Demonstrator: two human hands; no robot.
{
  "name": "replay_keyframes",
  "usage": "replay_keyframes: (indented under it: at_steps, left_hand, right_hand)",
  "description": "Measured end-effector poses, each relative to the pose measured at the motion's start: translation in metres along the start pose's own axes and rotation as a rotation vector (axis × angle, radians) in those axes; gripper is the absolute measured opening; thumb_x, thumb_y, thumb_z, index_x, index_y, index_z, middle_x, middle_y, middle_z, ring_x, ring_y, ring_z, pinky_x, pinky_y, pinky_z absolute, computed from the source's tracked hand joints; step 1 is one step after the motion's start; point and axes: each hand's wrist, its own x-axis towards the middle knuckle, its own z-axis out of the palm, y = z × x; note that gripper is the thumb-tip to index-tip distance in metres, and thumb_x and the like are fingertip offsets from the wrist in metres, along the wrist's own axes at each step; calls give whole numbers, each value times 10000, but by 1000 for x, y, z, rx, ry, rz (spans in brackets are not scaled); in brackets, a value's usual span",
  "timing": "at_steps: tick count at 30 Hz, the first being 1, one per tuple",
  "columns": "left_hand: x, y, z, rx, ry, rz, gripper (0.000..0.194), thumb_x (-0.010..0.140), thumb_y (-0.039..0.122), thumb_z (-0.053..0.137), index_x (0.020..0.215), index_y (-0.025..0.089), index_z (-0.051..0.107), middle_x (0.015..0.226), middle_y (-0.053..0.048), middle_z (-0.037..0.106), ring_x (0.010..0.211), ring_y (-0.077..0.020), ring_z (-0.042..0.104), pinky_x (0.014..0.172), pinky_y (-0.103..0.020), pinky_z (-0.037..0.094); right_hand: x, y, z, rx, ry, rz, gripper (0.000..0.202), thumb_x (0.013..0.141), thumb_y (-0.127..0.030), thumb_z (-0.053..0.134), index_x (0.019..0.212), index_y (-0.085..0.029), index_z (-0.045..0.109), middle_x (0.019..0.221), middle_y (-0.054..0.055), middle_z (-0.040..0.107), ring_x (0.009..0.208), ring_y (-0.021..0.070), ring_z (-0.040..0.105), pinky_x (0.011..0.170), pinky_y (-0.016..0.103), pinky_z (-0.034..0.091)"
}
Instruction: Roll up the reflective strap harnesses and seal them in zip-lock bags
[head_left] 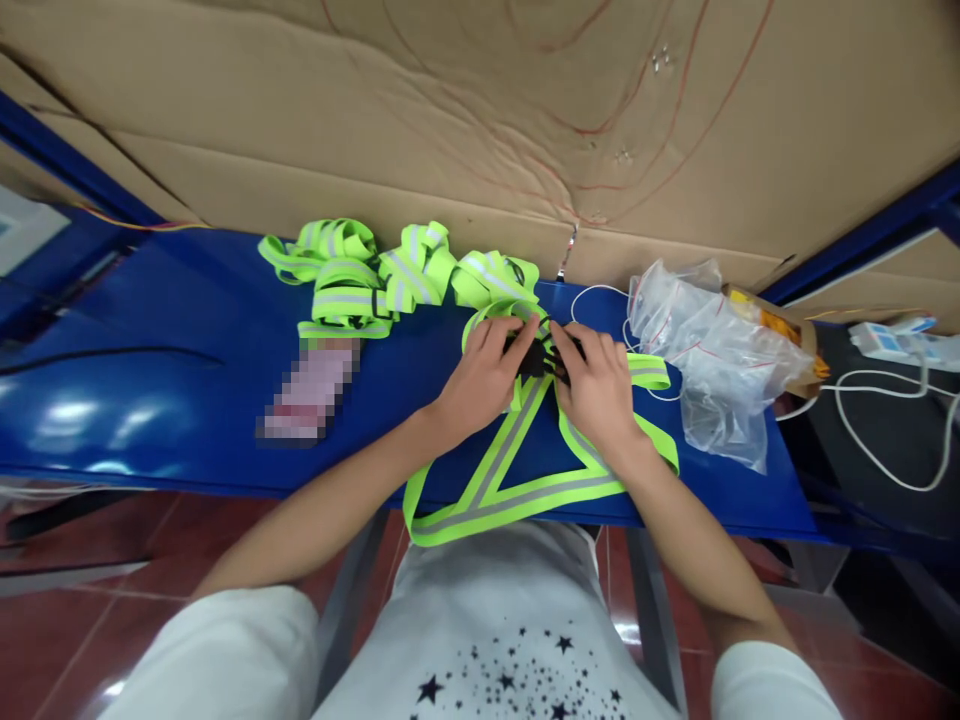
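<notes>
A fluorescent yellow-green reflective strap harness (502,460) with grey stripes lies spread on the blue table, one loop hanging over the front edge. At its upper part is a black buckle (534,360), partly covered by fingers. My left hand (484,372) closes on the buckle's left side, thumb and fingers pinched. From the right, my right hand (600,385) also pinches the black part, its fingers bent around it. Exactly how the buckle pieces meet is hidden.
Several rolled reflective straps (345,275) lie along the back of the blue table (187,370). A blurred-out pinkish rectangle (311,390) is in front of them. Clear plastic bags (712,350) and a white cable (892,470) are at right. Cardboard (375,110) stands behind.
</notes>
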Motion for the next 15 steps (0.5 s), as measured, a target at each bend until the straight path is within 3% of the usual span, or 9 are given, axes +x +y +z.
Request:
replay_keyframes:
  at_steps: [5, 11, 15]
  left_hand:
    - [-1, -3, 7, -41, -9, 93, 698, 964, 40, 333, 1657, 117, 330, 1375, -228, 546, 1321, -355, 516, 1115, -575, 484]
    - [-2, -10, 9, 11, 51, 205, 632, 980, 13, 284, 1606, 33, 373, 1301, -228, 575, 1256, -341, 549, 1095, -518, 506]
    - [-3, -8, 9, -19, -18, 171, 685, 975, 21, 284, 1658, 74, 281, 1340, -224, 576, 1294, -344, 550, 1106, -533, 497]
  right_hand:
    - [-3, 5, 7, 64, 21, -93, 593, 905, -125, 532, 1495, -132, 588, 1438, 180, 598, 1211, 355, 528, 993, 475, 434]
    - [-6, 13, 8, 114, 83, -107, 571, 905, -141, 540, 1471, -129, 614, 1402, 171, 634, 1201, 344, 561, 981, 469, 454]
    - [-6, 11, 8, 110, 34, -132, 557, 922, -147, 523, 1472, -130, 608, 1422, 184, 616, 1214, 353, 566, 1011, 495, 461]
